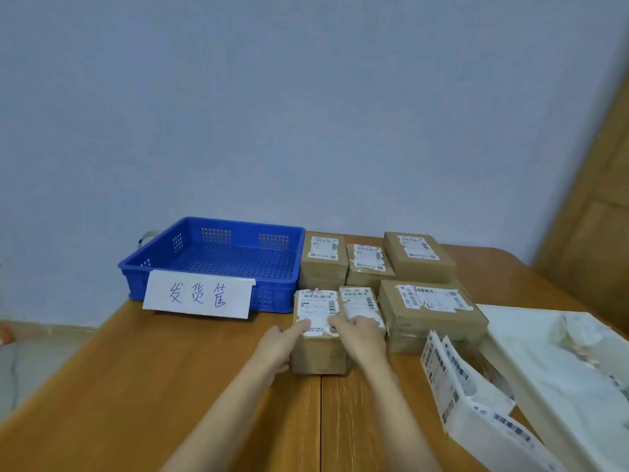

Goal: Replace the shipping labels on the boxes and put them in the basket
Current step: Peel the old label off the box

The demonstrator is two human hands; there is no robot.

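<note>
A small cardboard box [318,359] with a worn white shipping label [316,308] on top stands at the table's middle. My left hand [279,345] grips its left side, thumb lying on the label. My right hand [360,338] holds its right side from above, thumb on the label too. The blue perforated basket [238,233] sits at the back left with nothing in it, and a handwritten paper sign [199,296] hangs on its front. A stack of fresh label sheets [452,376] lies to the right.
Several more labelled boxes stand close by: one touching on the right [359,299], a larger one [432,311] further right, and three behind [323,264]. A white tray [544,369] with paper scraps lies at the right edge of the wooden table [170,386].
</note>
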